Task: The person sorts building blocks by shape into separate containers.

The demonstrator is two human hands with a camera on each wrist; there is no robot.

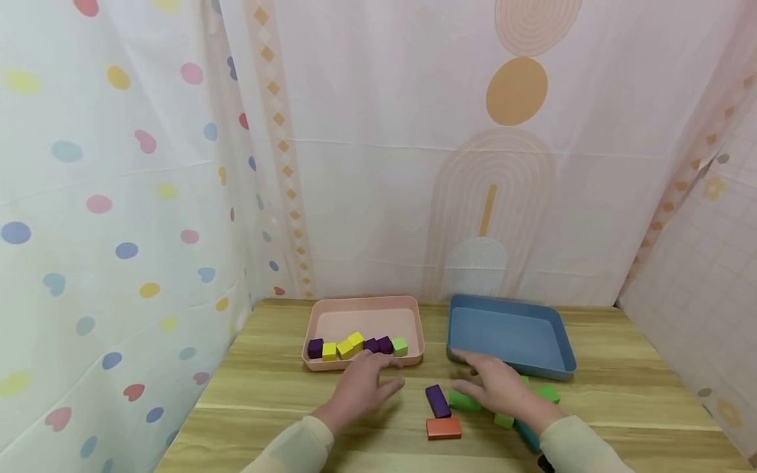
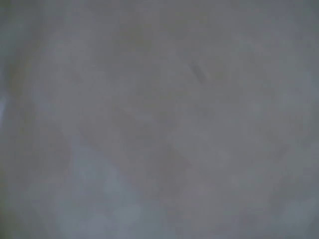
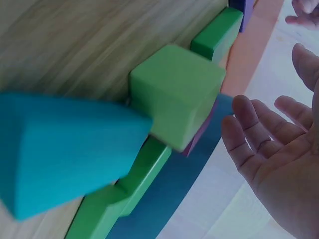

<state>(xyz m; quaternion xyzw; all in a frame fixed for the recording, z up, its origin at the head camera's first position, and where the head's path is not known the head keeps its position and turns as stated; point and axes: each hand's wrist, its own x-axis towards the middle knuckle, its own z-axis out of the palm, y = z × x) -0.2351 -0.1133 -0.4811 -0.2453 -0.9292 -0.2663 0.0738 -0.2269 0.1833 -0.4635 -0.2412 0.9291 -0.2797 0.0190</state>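
Note:
My left hand [image 1: 362, 387] hovers just in front of the pink tray [image 1: 367, 318], fingers loosely spread and nothing held. Its fingertips overlap the tray's front rim in the head view. Inside that tray, yellow cubes [image 1: 329, 352], purple cubes [image 1: 316, 348] and a light green cube [image 1: 399, 346] line the front side. My right hand [image 1: 499, 384], also holding nothing, is over loose blocks before the blue tray [image 1: 508, 332]. Beneath or beside it lie a green block [image 1: 464, 401], a light green cube [image 3: 174, 89] and a teal block [image 3: 75, 154]. The left wrist view is only blur.
Between the hands, a purple block [image 1: 437, 401] and an orange-red block [image 1: 443, 429] lie on the wooden table [image 1: 236, 394]. Another light green block [image 1: 549, 393] sits near the blue tray's front edge. Patterned curtains [image 1: 378, 197] hang behind and at both sides.

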